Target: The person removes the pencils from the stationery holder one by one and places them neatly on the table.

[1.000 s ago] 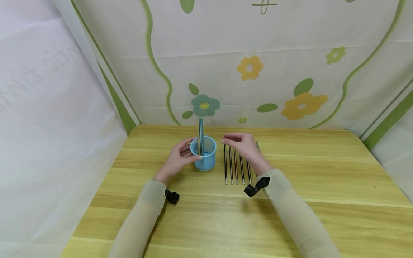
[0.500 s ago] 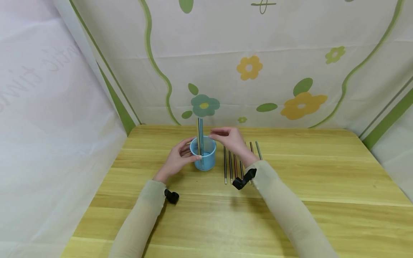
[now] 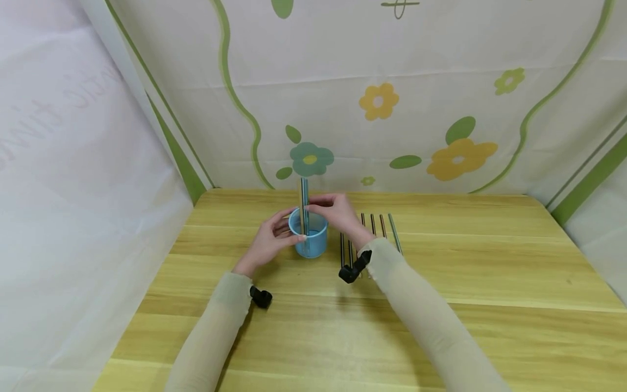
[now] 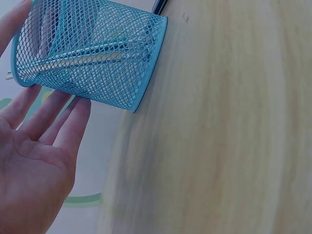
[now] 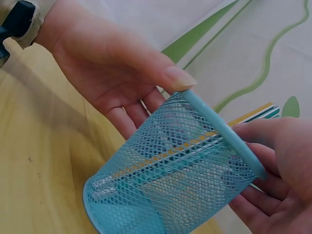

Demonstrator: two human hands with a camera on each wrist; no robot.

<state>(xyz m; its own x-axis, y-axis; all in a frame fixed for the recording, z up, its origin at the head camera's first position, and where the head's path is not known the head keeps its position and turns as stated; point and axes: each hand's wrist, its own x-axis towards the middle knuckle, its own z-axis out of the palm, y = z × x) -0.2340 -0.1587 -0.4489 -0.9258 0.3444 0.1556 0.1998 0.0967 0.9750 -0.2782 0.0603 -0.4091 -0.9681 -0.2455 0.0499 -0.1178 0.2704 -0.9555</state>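
Note:
A light-blue mesh pencil cup (image 3: pixel 315 246) stands upright on the wooden table. My left hand (image 3: pixel 266 242) holds it from the left, with its thumb at the near rim and fingers round the far side. Several pencils (image 3: pixel 301 196), gold, dark and teal, lean inside and stick up past the rim. My right hand (image 3: pixel 340 215) reaches over the cup's right side. Its thumb and fingertips pinch at the pencils just above the rim. The right wrist view shows this hand (image 5: pixel 290 163) beside the mesh cup (image 5: pixel 161 170), with some fingers hidden behind the rim.
Right of the cup lies a row of several more pencils (image 3: pixel 373 223), partly under my right forearm; the outermost one is a teal pencil (image 3: pixel 394 231). A fabric backdrop (image 3: pixel 343 130) with printed flowers hangs behind the wooden table (image 3: pixel 490 261).
My right hand has moved left, from above the pencil row to the pencils in the cup, uncovering the right end of the row. My left hand and the cup stay in place.

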